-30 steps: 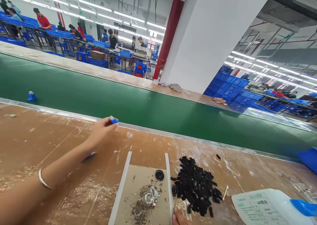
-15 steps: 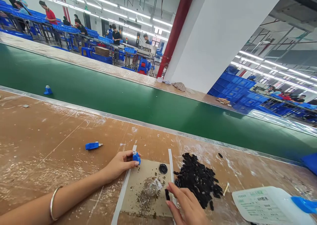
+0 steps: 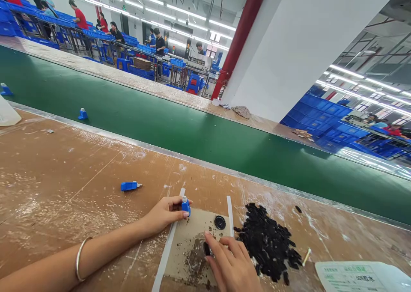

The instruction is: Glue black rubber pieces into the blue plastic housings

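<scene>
My left hand [image 3: 165, 215] grips a small blue plastic part [image 3: 185, 206] at the top edge of a cardboard sheet [image 3: 183, 270]. My right hand [image 3: 231, 264] pinches a small black piece [image 3: 206, 248] over dark grit on that sheet. A round black disc [image 3: 220, 222] sits on the cardboard, between white strips [image 3: 168, 240] along its sides. A heap of black pieces [image 3: 268, 240] lies to the right of my right hand. Farther left on the brown table surface [image 3: 64, 189] rests another blue part [image 3: 130, 186]. The glass item on the cardboard is hidden behind my right hand.
A green conveyor belt [image 3: 167, 135] runs past the table's metal edge, carrying small blue parts [image 3: 82, 114]. A labelled white bottle [image 3: 361, 277] lies at the lower right. Co-workers [image 3: 159, 41] and blue crates [image 3: 321, 112] stand beyond the belt, near a white pillar [image 3: 298, 48].
My right hand has moved left over the cardboard and now covers the glass item. My left hand still holds the blue part. The view has shifted, bringing another blue belt part in at the left.
</scene>
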A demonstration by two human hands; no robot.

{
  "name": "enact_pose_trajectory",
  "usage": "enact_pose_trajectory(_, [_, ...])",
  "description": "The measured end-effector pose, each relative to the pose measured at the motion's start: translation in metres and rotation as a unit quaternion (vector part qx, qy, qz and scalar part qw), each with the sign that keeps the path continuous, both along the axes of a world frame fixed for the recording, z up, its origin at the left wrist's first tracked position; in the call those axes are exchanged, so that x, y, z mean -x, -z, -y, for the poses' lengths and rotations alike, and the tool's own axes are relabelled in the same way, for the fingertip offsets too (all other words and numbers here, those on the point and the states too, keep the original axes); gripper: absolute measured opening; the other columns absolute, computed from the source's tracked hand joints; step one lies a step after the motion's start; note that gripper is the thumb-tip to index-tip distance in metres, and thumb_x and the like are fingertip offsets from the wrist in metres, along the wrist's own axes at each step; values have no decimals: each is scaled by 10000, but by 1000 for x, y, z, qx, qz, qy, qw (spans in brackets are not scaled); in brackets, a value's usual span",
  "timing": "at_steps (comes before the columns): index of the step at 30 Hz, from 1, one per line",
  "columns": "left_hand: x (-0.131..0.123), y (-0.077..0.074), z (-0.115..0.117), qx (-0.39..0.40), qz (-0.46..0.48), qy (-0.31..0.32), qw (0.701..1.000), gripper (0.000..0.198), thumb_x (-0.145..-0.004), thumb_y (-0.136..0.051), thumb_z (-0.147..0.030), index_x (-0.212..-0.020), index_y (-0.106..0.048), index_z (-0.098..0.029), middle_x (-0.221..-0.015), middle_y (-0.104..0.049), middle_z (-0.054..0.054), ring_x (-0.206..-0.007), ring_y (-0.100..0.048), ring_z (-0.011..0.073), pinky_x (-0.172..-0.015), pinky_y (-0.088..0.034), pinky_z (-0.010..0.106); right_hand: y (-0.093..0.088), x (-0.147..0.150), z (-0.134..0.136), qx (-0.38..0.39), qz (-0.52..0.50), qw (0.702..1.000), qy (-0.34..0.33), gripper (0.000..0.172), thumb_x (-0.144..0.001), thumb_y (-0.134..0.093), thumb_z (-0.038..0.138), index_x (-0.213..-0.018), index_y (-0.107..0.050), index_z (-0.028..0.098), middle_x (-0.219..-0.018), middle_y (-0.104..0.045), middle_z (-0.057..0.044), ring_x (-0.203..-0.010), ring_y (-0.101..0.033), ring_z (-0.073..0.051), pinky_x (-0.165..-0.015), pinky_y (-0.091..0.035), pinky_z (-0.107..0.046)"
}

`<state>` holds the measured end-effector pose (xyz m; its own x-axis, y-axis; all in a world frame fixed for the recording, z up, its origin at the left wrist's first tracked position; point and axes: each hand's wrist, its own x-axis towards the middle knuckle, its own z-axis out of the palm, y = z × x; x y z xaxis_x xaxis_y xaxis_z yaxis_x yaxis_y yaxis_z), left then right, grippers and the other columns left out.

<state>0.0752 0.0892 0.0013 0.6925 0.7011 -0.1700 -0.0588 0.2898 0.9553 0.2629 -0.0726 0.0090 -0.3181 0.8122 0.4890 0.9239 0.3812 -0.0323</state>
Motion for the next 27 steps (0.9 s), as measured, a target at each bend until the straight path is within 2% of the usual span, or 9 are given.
enact_pose_trajectory(4, [0,0,0,8,9,2,1000,384,-637,-806,-296,-963,-685,-133,-849,-675,30,-835,-579,180,-845,-404,324,-3,-4,0,24,-15,999,-18,408,-928,-484,176,-1330,-448,113,-961,-706,-33,-808,-588,-205,-699,-459,-318])
enact_pose_trajectory(6, [-1,-1,2,18,22,7,1000,427,-641,-805,-300,-1006,-648,-143,-850,-670,24,-809,-593,168,-829,-418,321,0,-4,3,32,-91,995,0,422,-928,-506,205,-1343,-438,169,-1003,-704,-26,-840,-604,-193,-725,-480,-300])
enact_pose_trajectory(8, [-2,-3,7,33,38,18,999,505,-654,-798,-320,-1083,-580,-168,-837,-672,19,-763,-616,165,-785,-440,323,4,-4,6,37,-213,976,36,405,-935,-513,251,-1335,-447,246,-1046,-695,-18,-903,-622,-180,-785,-494,-286])
enact_pose_trajectory(11, [-3,-8,18,55,61,45,996,503,-658,-799,-350,-1038,-511,-191,-824,-692,35,-740,-655,179,-707,-450,298,10,-3,11,77,-390,916,63,396,-915,-565,326,-1300,-474,350,-1079,-694,11,-986,-644,-147,-867,-493,-247])
enact_pose_trajectory(13, [-4,-11,26,76,83,62,992,460,-650,-814,-342,-951,-502,-186,-826,-706,46,-779,-667,175,-738,-453,286,11,-1,14,113,-486,863,72,398,-888,-610,371,-1269,-497,393,-1088,-700,34,-1014,-643,-116,-902,-470,-198])
enact_pose_trajectory(16, [-5,-13,31,100,109,81,986,433,-651,-826,-303,-922,-514,-175,-834,-718,46,-814,-667,150,-817,-453,285,9,5,16,122,-598,786,102,379,-842,-653,458,-1202,-561,383,-1072,-712,22,-1017,-637,-107,-909,-452,-176])
enact_pose_trajectory(18, [-5,-12,31,105,114,81,985,435,-648,-831,-295,-926,-520,-172,-835,-724,47,-805,-672,148,-811,-460,285,9,9,16,114,-625,764,115,397,-814,-668,500,-1174,-588,354,-1056,-716,-2,-998,-642,-130,-895,-469,-207])
enact_pose_trajectory(21, [-5,-8,28,105,117,62,986,439,-637,-840,-292,-916,-524,-171,-826,-727,49,-808,-678,157,-803,-466,284,13,13,17,88,-587,794,130,393,-840,-637,494,-1187,-585,316,-1042,-713,-27,-999,-647,-167,-896,-488,-268])
enact_pose_trajectory(27, [-5,-1,25,113,116,38,986,439,-627,-847,-277,-914,-531,-176,-816,-715,23,-801,-677,148,-806,-470,279,31,7,22,-44,-331,933,132,286,-905,-583,301,-1190,-601,291,-985,-677,-47,-878,-640,-199,-746,-500,-320])
